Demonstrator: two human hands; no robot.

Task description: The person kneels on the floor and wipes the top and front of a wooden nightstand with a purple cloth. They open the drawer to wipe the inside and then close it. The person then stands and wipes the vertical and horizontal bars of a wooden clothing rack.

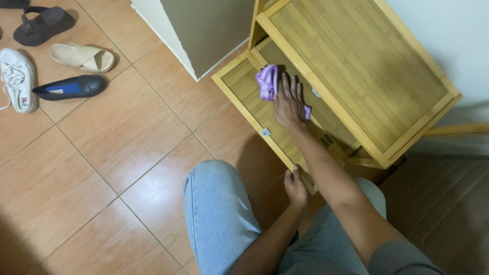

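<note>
Knee: a bent knee in light blue jeans is closest, down on the tiled floor. The person seems to be kneeling to get low.
Left hand: the left hand grips the near corner of the open wooden door. The fingers curl over the edge and the thumb is on top. It looks like it holds the door steady so it does not swing.
Right hand: the right hand lies flat on the door, fingers spread wide. It presses down on a purple cloth. A flat hand pushes the cloth hard on the wood.
Cloth: it is bunched up under the fingertips, in the middle of the door, touching the wood.
Cabinet: the light wooden cabinet stands just behind the door, against a white wall. Its top is bare.
In the way: the right arm crosses over the left hand, so the arms are close together.
Shoes: far off to the left are a white sneaker, a dark blue flat shoe, a cream slide and a black sandal. They are well apart from the door.
</note>
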